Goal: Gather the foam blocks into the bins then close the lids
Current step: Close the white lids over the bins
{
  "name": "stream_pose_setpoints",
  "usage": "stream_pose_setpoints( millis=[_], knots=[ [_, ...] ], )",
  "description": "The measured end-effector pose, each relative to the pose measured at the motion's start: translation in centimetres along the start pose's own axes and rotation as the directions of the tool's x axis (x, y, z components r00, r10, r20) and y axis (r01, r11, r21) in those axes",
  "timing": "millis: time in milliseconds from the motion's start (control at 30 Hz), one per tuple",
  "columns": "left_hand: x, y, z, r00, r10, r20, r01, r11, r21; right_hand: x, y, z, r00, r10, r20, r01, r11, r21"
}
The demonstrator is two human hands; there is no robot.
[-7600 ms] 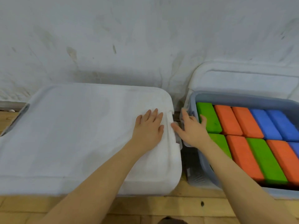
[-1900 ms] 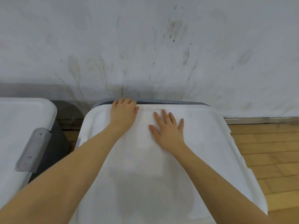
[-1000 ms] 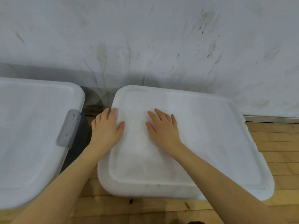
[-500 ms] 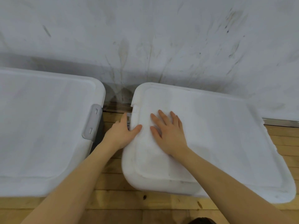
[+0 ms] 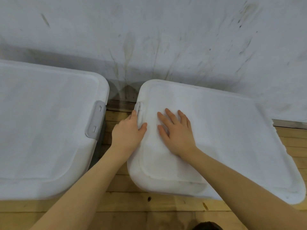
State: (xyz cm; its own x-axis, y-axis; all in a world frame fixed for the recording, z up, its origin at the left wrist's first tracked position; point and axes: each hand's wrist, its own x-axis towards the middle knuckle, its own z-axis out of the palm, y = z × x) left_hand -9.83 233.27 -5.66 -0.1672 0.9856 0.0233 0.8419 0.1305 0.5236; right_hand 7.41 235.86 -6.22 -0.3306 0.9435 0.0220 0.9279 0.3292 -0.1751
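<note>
matt white plastic lid (image 5: 216,130), wood floor (image 5: 149,206)

Single head view, close, steeply down on lidded bins (image 5: 216,138), perhaps tilted

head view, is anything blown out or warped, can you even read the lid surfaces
Head view: the right lid and left lid look washed out, nearly featureless white, with only faint raised borders readable; wide-angle distortion bows the lid edges and the floor boards; the right lid's right edge looks ragged and smeared; both hands, left hand and right hand, look sharp.
</note>
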Motion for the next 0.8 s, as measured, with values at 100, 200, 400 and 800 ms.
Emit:
stream_pose_setpoints(
  millis=[100, 200, 400, 800],
  knots=[
    [0.0, 0.2, 0.0, 1.000, 0.003, -0.009, -0.003, 1.000, 0.010, 0.0, 0.0, 0.0, 1.000, -0.003, 0.001, 0.003, 1.000, 0.006],
    [0.0, 0.4, 0.0, 1.000, -0.025, 0.013, 0.025, 0.999, -0.029, 0.0, 0.1, 0.0, 1.000, -0.005, -0.018, 0.006, 1.000, 0.029],
    [-0.1, 1.4, -0.5, 0.999, 0.038, 0.017, -0.040, 0.983, 0.178, -0.1, 0.1, -0.2, 0.999, -0.021, -0.029, 0.023, 0.999, 0.050],
    [-1.2, 8.2, -0.3, 0.990, 0.093, -0.106, -0.060, 0.958, 0.279, -1.5, 6.9, -4.9, 0.985, -0.037, -0.166, 0.077, 0.967, 0.243]
  ],
)
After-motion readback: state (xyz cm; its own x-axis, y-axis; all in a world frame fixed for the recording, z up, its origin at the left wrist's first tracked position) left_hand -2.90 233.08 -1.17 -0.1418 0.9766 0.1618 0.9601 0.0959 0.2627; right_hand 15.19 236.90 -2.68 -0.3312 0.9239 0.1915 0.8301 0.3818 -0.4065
